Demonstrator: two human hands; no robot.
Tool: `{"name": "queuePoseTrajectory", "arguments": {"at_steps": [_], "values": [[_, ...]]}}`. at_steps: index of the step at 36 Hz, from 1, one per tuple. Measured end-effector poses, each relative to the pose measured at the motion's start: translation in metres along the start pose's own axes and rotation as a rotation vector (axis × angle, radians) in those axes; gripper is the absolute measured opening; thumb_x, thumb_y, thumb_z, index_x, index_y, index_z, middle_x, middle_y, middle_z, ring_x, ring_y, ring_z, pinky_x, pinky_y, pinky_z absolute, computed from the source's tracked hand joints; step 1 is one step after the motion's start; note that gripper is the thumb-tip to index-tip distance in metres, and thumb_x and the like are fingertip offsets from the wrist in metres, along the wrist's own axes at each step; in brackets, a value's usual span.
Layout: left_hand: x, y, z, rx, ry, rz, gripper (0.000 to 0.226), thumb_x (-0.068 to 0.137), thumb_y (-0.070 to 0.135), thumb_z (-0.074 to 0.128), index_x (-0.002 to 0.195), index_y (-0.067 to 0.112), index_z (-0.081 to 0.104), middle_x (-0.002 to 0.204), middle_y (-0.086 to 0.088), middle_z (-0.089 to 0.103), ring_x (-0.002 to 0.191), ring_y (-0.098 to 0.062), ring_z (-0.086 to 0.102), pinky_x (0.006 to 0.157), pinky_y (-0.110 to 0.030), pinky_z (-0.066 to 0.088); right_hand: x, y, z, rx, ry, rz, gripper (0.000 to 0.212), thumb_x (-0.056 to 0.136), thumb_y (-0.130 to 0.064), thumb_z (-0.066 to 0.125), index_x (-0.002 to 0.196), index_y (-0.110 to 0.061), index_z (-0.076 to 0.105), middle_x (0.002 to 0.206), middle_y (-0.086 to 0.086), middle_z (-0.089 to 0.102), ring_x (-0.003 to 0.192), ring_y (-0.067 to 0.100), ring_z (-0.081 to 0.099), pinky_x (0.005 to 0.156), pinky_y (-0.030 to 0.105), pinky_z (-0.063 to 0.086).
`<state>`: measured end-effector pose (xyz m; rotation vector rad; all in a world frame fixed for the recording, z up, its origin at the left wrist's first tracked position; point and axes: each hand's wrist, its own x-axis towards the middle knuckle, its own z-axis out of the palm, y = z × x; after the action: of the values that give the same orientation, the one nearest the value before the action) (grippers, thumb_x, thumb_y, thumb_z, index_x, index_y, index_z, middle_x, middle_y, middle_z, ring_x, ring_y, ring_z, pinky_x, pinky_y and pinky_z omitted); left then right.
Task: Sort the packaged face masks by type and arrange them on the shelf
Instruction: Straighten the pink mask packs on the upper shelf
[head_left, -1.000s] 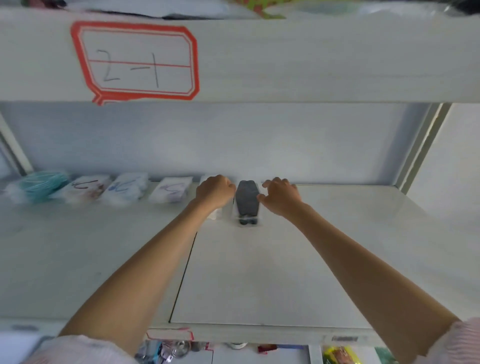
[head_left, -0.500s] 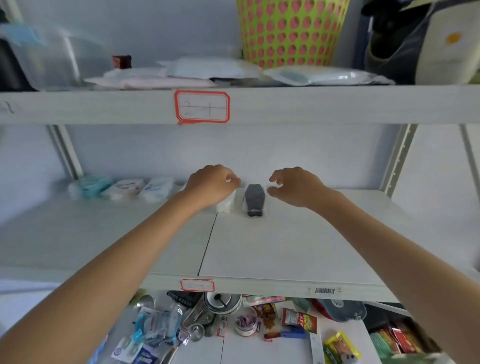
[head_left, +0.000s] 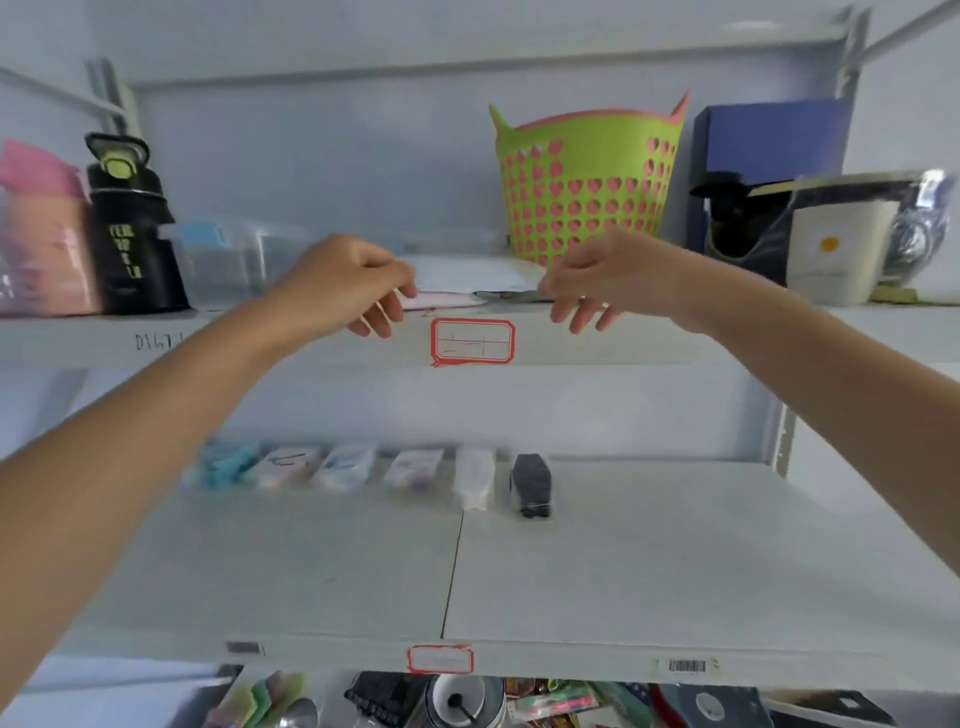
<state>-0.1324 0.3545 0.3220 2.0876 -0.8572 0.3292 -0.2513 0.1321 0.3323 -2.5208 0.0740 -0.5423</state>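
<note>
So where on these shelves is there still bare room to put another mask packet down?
The middle shelf is bare to the right of the black mask packet, out to the right upright, and all along its front. Its back left is filled by the row of packets. The upper shelf is crowded around the green basket.

The row of packaged masks (head_left: 332, 467) at the back of the middle shelf (head_left: 675, 571) is blurred, so their prints cannot be read. The writing on the red-framed label (head_left: 472, 341) is too faint to tell. The pile of flat packets (head_left: 467, 283) on the upper shelf is partly hidden behind both hands. The things below the shelf are cut by the bottom edge, and the pink object (head_left: 36, 228) by the left edge.
</note>
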Motion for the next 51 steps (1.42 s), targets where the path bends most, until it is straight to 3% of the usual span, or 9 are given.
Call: {"name": "queuePoseTrajectory", "arguments": {"at_steps": [12,16,20,25,30,35,42,47,51], "values": [[0.104,-0.052,-0.051,0.071,0.038,-0.109,0.019,0.09,0.026,0.056,0.09,0.01,0.067,0.083,-0.003,0.065,0.072,-0.016,0.058,0.059,-0.026,0.048,0.116,-0.003,-0.007,-0.203,0.09,0.195,0.024,0.094,-0.021,0.053,0.1,-0.001,0.066,0.1,0.011,0.07,0.082,0.021,0.064,0.064,0.027,0.05],[0.135,-0.064,-0.035,0.165,-0.064,-0.137,0.04,0.095,0.041,0.05,0.107,0.006,0.065,0.1,-0.007,0.064,0.085,-0.021,0.057,0.073,-0.031,0.046,0.145,0.018,-0.001,-0.355,0.074,0.255,0.038,0.094,-0.029,0.053,0.114,0.001,0.062,0.103,0.014,0.065,0.086,0.024,0.06,0.065,0.03,0.046],[0.157,-0.065,-0.015,0.273,-0.186,-0.218,0.066,0.095,0.06,0.038,0.135,0.008,0.049,0.119,-0.011,0.061,0.102,-0.026,0.058,0.087,-0.035,0.043,0.171,0.032,0.003,-0.396,0.059,0.257,0.037,0.094,-0.036,0.052,0.102,-0.001,0.063,0.092,0.011,0.059,0.075,0.021,0.053,0.072,0.032,0.042],[0.189,-0.068,0.015,0.19,-0.221,-0.306,0.074,0.088,0.067,0.049,0.135,0.01,0.048,0.119,-0.011,0.056,0.101,-0.026,0.053,0.089,-0.032,0.041,0.196,0.046,0.011,-0.407,-0.078,0.236,0.056,0.096,-0.046,0.047,0.133,-0.005,0.051,0.14,0.01,0.05,0.127,0.029,0.047,0.111,0.045,0.032],[0.212,-0.065,0.029,0.046,-0.173,-0.336,0.074,0.084,0.043,0.071,0.14,0.004,0.041,0.138,-0.012,0.049,0.126,-0.026,0.048,0.084,-0.028,0.034,0.215,0.053,0.014,-0.299,-0.117,0.229,0.053,0.095,-0.044,0.051,0.129,-0.004,0.055,0.123,0.006,0.054,0.115,0.026,0.051,0.102,0.04,0.039],[0.234,-0.08,0.018,-0.262,-0.059,-0.374,0.082,0.072,0.034,0.084,0.137,0.006,0.043,0.133,-0.007,0.053,0.11,-0.024,0.056,0.072,-0.029,0.046,0.225,0.064,0.003,-0.09,-0.103,0.19,0.023,0.095,-0.035,0.054,0.108,-0.016,0.058,0.089,-0.003,0.056,0.08,0.012,0.053,0.073,0.028,0.043],[0.243,-0.097,0.02,-0.672,0.155,-0.272,0.044,0.08,0.025,0.078,0.116,0.009,0.058,0.106,-0.002,0.068,0.084,-0.013,0.063,0.067,-0.027,0.05,0.22,0.082,-0.051,-0.442,-0.094,0.248,0.045,0.093,-0.038,0.055,0.133,-0.016,0.052,0.134,0.002,0.054,0.122,0.023,0.051,0.106,0.044,0.04],[0.247,-0.102,0.021,-0.69,0.29,-0.233,0.051,0.078,0.026,0.079,0.121,0.01,0.056,0.106,0.0,0.065,0.088,-0.016,0.063,0.071,-0.031,0.051,0.207,0.111,-0.09,-0.78,-0.319,0.563,0.087,0.074,-0.064,0.065,0.144,-0.022,0.038,0.148,0.002,0.038,0.128,0.027,0.045,0.096,0.041,0.045],[0.249,-0.105,0.022,-0.771,0.284,-0.184,0.042,0.079,0.022,0.078,0.116,0.012,0.06,0.099,0.002,0.068,0.091,-0.018,0.066,0.078,-0.035,0.054,0.197,0.13,-0.102,-0.68,-0.54,0.56,0.123,0.046,-0.084,0.065,0.149,-0.031,0.025,0.159,-0.005,0.015,0.146,0.024,0.015,0.117,0.048,0.019]]}}
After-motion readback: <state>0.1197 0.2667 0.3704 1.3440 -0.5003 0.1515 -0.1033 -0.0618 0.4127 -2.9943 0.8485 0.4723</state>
